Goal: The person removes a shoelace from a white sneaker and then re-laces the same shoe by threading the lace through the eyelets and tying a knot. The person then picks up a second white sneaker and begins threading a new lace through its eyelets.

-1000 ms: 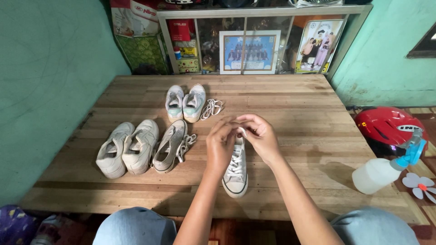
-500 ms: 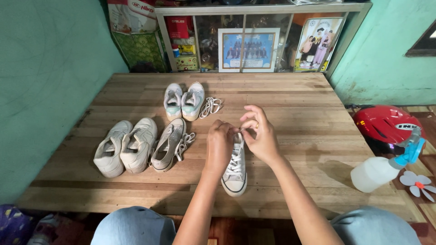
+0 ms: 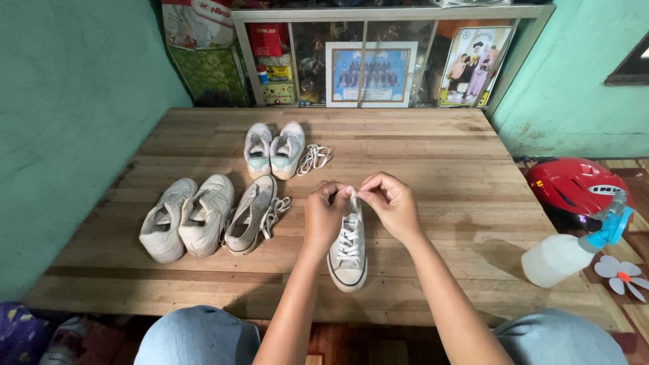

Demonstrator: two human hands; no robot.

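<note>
Sneakers are laid out across the wooden tabletop [image 3: 433, 155]. Nearest the left edge, a pair of white sneakers [image 3: 186, 216] is set side by side, and just to its right a single low sneaker [image 3: 249, 214] is placed with a loose lace [image 3: 274, 211] bunched against its side. Toward the far edge, a small pair with pale green trim [image 3: 274, 149] is seen, with another loose lace [image 3: 313, 158] lying touching it on the right.

Near the middle of the front edge, a white canvas sneaker [image 3: 348, 253] is stood with its toe toward the person. Its lace ends [image 3: 353, 203] are pinched above the tongue: the left hand [image 3: 325, 215] is closed on one end, the right hand [image 3: 392, 205] on the other, each grip clamped on lace between thumb and fingertips. Compared with half a second ago, the right hand has been brought down and in, so that both hands now meet over the shoe's opening; the lace is drawn taut upward, which suggests that the ends are being tightened or crossed at the top eyelets.

Off the right edge, a white spray bottle with a blue trigger [image 3: 574, 250] and a red helmet [image 3: 574, 188] are seen on the floor.
</note>
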